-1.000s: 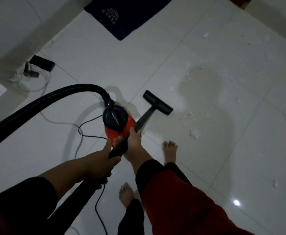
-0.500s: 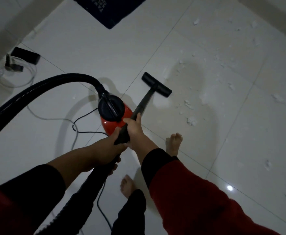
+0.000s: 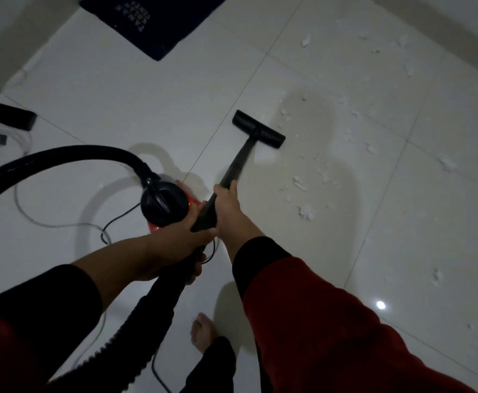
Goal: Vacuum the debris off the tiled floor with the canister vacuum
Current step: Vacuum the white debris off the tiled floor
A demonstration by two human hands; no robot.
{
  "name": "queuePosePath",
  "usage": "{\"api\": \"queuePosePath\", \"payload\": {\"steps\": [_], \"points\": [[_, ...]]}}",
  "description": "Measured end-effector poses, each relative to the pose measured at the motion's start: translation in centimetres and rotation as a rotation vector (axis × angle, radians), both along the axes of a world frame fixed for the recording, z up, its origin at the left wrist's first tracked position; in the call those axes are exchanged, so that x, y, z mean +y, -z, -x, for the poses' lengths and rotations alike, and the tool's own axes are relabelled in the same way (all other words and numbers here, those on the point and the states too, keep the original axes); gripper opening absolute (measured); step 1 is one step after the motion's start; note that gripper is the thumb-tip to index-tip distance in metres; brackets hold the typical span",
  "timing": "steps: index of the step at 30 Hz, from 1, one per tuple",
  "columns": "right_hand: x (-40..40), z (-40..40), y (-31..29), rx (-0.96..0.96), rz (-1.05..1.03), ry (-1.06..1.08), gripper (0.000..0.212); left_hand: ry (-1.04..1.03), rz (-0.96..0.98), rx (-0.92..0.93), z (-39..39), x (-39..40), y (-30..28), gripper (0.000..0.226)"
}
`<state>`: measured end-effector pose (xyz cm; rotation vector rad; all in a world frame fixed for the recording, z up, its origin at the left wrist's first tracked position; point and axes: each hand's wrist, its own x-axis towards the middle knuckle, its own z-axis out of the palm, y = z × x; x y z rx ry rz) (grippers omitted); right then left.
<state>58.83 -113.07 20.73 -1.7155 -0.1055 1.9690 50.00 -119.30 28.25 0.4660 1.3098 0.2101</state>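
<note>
A red canister vacuum (image 3: 167, 205) with a black top sits on the white tiled floor (image 3: 118, 89), its black ribbed hose (image 3: 48, 163) arching off to the left. A black wand (image 3: 236, 163) ends in a flat floor nozzle (image 3: 259, 129) resting on the tiles. My right hand (image 3: 226, 205) grips the wand partway up. My left hand (image 3: 181, 245) holds its lower end where the hose joins. White debris scraps (image 3: 305, 211) lie scattered right of the nozzle and further out.
A dark blue mat (image 3: 152, 18) lies at the top. A black box (image 3: 11, 117) and cables sit at the left by the wall. The vacuum's power cord (image 3: 110, 225) loops on the floor. My bare foot (image 3: 202, 333) stands below the hands.
The nozzle has slid forward and to the right, closer to the debris patch. Both hands kept their grip on the wand. One bare foot has left view.
</note>
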Motion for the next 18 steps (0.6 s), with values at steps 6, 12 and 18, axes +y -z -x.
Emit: {"api": "queuePosePath", "payload": {"steps": [6,12,18], "points": [[8.7,-1.3,1.5,-0.057,0.076,0.027,0.061,0.036,0.039,-0.019,-1.4,8.2,-0.1,0.021],[18.4,-3.1,1.4,-0.041,0.096,0.013,0.06,0.022,0.011,0.073,-3.1,17.3,1.0,0.055],[26.0,-5.0,1.2,0.061,0.064,0.11,0.059,0.07,-0.006,0.057,-4.8,25.8,0.1,0.059]]}}
